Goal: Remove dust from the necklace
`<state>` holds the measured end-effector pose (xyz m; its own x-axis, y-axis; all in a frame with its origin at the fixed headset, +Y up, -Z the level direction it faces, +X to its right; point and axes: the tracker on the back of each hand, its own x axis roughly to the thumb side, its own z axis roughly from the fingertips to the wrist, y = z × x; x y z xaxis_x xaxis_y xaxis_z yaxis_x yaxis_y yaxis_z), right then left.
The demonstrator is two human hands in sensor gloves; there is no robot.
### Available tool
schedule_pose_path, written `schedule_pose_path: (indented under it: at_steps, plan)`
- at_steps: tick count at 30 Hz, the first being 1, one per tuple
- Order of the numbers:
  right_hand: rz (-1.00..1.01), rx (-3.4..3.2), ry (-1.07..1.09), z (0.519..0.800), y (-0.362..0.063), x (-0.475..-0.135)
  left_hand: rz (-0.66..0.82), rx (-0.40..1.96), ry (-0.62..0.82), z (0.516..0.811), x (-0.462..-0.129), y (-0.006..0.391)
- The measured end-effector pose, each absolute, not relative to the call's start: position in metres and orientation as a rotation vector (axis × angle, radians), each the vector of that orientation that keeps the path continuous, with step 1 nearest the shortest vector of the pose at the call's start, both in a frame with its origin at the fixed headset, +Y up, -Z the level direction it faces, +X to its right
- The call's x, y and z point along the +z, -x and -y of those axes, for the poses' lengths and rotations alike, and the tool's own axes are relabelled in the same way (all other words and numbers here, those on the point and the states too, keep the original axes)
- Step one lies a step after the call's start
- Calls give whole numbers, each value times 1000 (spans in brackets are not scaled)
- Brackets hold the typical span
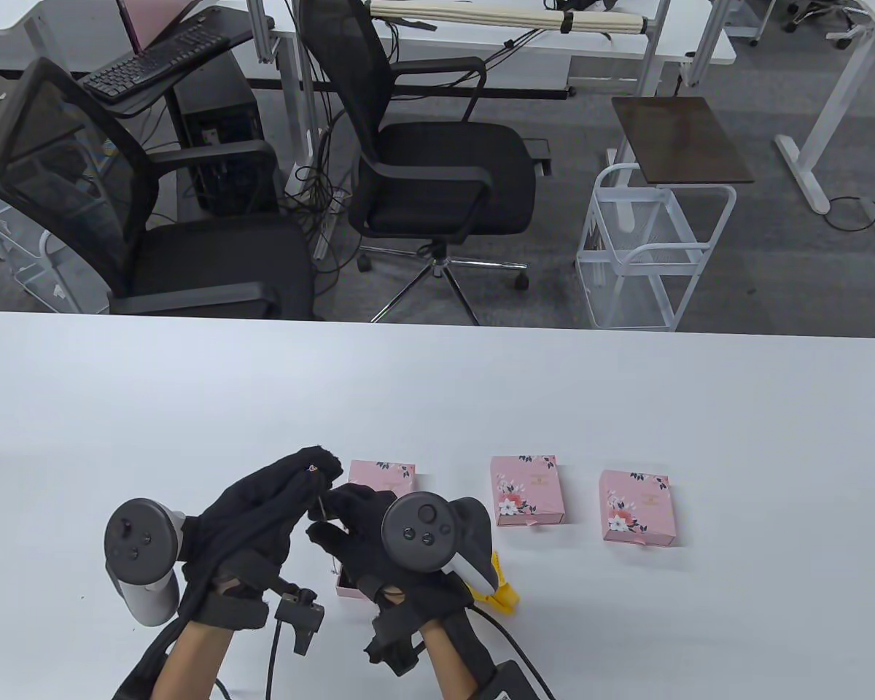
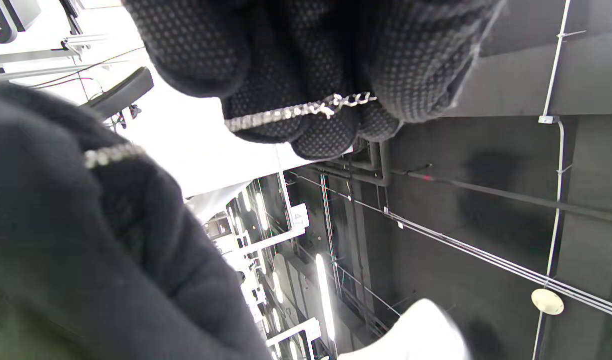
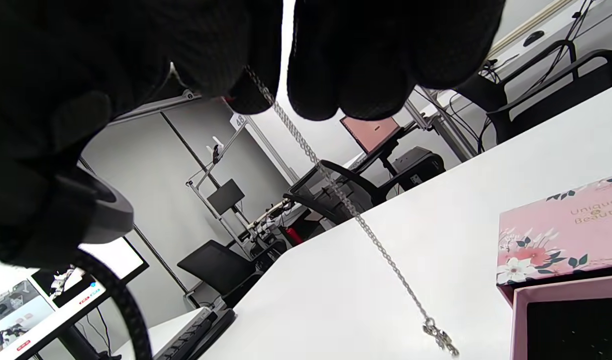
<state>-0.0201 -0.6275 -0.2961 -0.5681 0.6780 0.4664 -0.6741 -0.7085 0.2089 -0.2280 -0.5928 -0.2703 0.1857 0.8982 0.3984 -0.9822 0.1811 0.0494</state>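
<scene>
Over tabletop [image 1: 627, 408]: am pinching necklace [image 3: 336, 192] w/ L hand [image 1: 262, 510] & R hand [image 1: 357, 525], out of box [image 1: 350, 583]; dusting pending.

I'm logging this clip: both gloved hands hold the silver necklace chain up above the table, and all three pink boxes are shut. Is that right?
Not quite. The pink box nearest the hands is open, its dark inside showing in the right wrist view. The rest holds: the left hand and right hand both hold the necklace chain above the table.
</scene>
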Motion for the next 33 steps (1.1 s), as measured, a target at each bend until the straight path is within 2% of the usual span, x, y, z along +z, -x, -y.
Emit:
schedule_pose_path:
  at_steps: [15, 27, 33]
  plan:
    - [5, 2177, -421, 633, -60, -321, 195, 1386, -437, 587, -272, 271]
    - [133, 2097, -304, 630, -76, -318, 64, 1280, -482, 592, -278, 293]
    - [290, 2064, -246, 619, -75, -308, 69, 1119, -377, 594, -285, 285]
